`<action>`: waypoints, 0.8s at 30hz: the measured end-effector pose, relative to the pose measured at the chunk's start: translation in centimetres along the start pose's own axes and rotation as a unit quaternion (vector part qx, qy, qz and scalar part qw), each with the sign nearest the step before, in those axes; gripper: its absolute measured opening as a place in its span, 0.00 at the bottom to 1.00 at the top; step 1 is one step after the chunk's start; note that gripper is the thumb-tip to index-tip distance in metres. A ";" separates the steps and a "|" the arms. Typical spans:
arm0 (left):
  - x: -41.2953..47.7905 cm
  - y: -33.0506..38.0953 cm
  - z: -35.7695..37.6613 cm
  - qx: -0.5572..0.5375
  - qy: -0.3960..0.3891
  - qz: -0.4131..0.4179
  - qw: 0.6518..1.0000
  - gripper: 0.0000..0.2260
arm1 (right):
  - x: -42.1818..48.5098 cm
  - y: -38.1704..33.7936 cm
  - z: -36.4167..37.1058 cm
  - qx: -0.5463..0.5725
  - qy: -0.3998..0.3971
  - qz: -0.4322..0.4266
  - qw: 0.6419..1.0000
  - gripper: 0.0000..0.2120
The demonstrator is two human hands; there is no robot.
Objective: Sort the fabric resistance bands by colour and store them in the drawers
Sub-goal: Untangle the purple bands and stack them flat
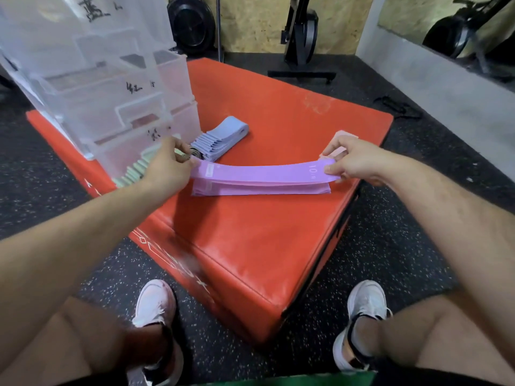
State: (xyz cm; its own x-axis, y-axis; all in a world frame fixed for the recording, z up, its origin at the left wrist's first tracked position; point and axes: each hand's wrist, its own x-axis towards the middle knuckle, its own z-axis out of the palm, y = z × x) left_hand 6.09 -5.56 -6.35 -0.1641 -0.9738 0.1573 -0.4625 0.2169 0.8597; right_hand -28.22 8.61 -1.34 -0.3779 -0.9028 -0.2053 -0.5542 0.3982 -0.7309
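Red box [250, 232] on speckled rubber floor [390, 246]; left grip [167, 165] and right grip [351, 160] pinch purple band [262, 172]

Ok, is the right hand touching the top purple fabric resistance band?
Touching. The head view shows the right hand pinching the printed end of the top purple fabric resistance band.

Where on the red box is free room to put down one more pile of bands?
Two bare patches: the wide near part of the red box, before the purple stack, and the far part beyond it, right of the blue-grey stack. Crowded: the left side, by the drawer unit, green bands and left hand.
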 end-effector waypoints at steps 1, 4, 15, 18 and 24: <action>-0.2 -0.3 0.1 0.015 -0.007 0.013 1.000 0.06 | -0.1 0.1 0.4 -0.010 0.019 0.002 1.000 0.14; -0.7 -0.3 0.1 0.093 -0.018 0.040 0.995 0.06 | -0.3 0.5 1.6 -0.052 0.052 -0.012 0.997 0.09; -1.1 -1.9 1.0 0.218 -0.066 0.076 0.971 0.02 | -0.1 2.5 4.0 -0.171 0.094 -0.032 0.980 0.05; -1.4 -2.2 1.1 0.258 -0.051 0.104 0.959 0.01 | -0.2 2.3 3.9 -0.177 0.109 0.012 0.978 0.15; -2.7 0.2 3.4 0.314 -0.033 0.274 0.908 0.02 | -0.4 1.2 3.6 -0.054 0.074 0.115 0.989 0.08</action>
State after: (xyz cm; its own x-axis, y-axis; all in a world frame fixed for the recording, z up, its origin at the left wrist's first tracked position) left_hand 3.49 -2.65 -8.23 -0.5617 -0.7063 0.4309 -0.6984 0.6840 0.2108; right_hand -26.02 8.83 -4.50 -0.6039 -0.7552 -0.2550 -0.5140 0.6134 -0.5996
